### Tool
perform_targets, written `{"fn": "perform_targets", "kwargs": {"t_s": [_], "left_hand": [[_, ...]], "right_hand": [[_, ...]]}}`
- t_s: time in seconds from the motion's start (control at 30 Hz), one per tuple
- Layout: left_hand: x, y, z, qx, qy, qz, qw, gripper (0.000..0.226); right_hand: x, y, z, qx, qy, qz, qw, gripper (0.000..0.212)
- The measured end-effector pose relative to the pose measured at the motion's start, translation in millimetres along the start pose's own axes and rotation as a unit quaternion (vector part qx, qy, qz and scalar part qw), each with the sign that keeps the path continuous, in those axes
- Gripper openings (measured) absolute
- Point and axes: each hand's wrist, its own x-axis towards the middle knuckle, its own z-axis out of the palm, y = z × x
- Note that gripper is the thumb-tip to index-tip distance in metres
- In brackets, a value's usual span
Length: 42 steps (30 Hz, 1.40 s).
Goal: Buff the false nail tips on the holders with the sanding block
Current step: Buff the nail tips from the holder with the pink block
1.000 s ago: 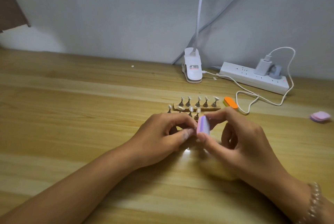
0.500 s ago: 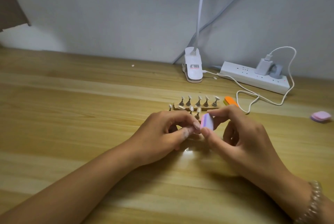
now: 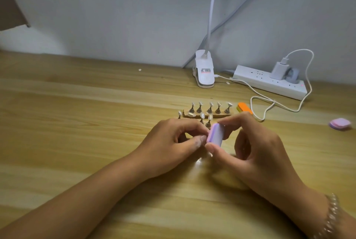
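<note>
On the pale wooden tabletop (image 3: 77, 123) the right hand (image 3: 256, 150) pinches the small lilac rounded sanding block (image 3: 215, 135) between thumb below and forefinger on top, holding it raised on edge just in front of the nail stand. The left hand (image 3: 171, 142) is curled, its thumb and forefinger tips brought together against the block's left edge (what they hold between them is hidden, so I cannot tell whether it is a tip). Just behind the hands lies the wooden strip (image 3: 221, 116) with a row of five dark metal holders carrying pale false nail tips (image 3: 210, 106); a few loose holders (image 3: 208, 121) stand in front of it, near the knuckles. An orange buffing block (image 3: 244, 108) lies at the strip's right end. Farther back are a white clip lamp base (image 3: 204, 74) and a white power strip (image 3: 269, 83) with a white charger cable (image 3: 269, 106); a pink and lilac pad (image 3: 340, 123) lies well apart at the right.
</note>
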Motion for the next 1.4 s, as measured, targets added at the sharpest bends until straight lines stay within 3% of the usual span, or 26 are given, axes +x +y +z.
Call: {"fn": "perform_targets", "kwargs": {"t_s": [0.1, 0.23, 0.37, 0.53, 0.67, 0.8, 0.97, 1.23, 1.4], "left_hand": [[0, 1, 1, 0.034, 0.004, 0.002, 0.999, 0.018], [-2, 2, 1, 0.059, 0.014, -0.011, 0.998, 0.017], [-3, 6, 1, 0.105, 0.002, -0.012, 0.994, 0.022], [-3, 7, 1, 0.104, 0.015, -0.023, 0.994, 0.029], [-3, 6, 1, 0.117, 0.008, -0.022, 0.993, 0.027], [-4, 7, 2, 0.165, -0.011, -0.013, 0.986, 0.027], [-4, 9, 2, 0.190, -0.025, -0.007, 0.981, 0.032], [-4, 7, 3, 0.189, -0.011, 0.002, 0.982, 0.022], [-3, 8, 2, 0.124, 0.008, -0.007, 0.992, 0.020]], "right_hand": [[-3, -2, 3, -0.022, -0.014, -0.039, 0.999, 0.036], [-1, -2, 0, -0.007, 0.006, -0.003, 1.000, 0.036], [-4, -4, 3, -0.027, -0.026, -0.033, 0.999, 0.035], [0, 0, -2, 0.013, 0.007, 0.019, 1.000, 0.036], [-2, -1, 1, 0.015, -0.032, -0.009, 0.999, 0.030], [1, 2, -1, 0.019, -0.016, 0.026, 0.999, 0.033], [-4, -1, 0, 0.008, -0.065, -0.019, 0.998, 0.031], [-1, 4, 1, 0.035, -0.051, 0.025, 0.998, 0.027], [3, 10, -2, 0.154, -0.012, 0.132, 0.979, 0.028]]}}
